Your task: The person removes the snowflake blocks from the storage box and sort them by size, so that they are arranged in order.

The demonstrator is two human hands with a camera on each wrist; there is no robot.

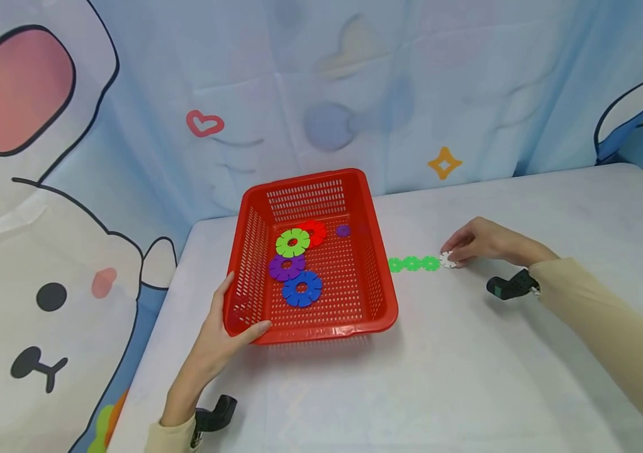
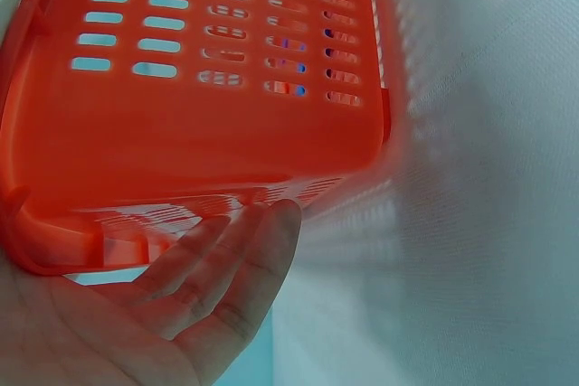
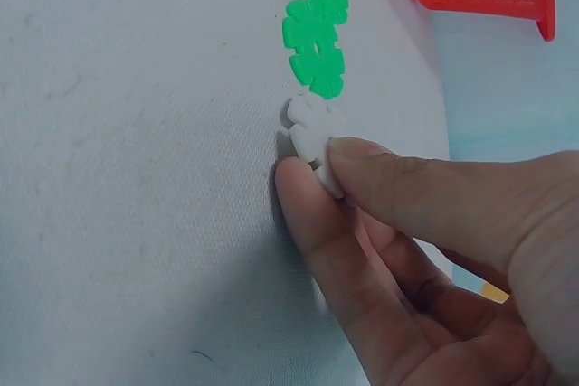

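My left hand (image 1: 214, 336) grips the near left corner of a red plastic basket (image 1: 383, 277). Its thumb lies over the front rim; in the left wrist view its fingers (image 2: 258, 264) press along the outer wall. A white flower-shaped notched disc (image 3: 312, 128) is pinched between thumb and fingertips of my right hand (image 1: 482, 242). This disc meets the right end of a row of green notched discs (image 1: 413, 263) lying on the table, beside the basket's right wall. Part of the white disc is hidden behind the thumb.
Inside the basket lie larger notched discs: light green (image 1: 284, 241), red (image 1: 318, 234), purple (image 1: 278, 270) and blue (image 1: 313, 288), plus a small purple disc (image 1: 343, 231). A white cloth covers the table (image 1: 412, 390). Behind it hangs a blue printed curtain (image 1: 310, 82).
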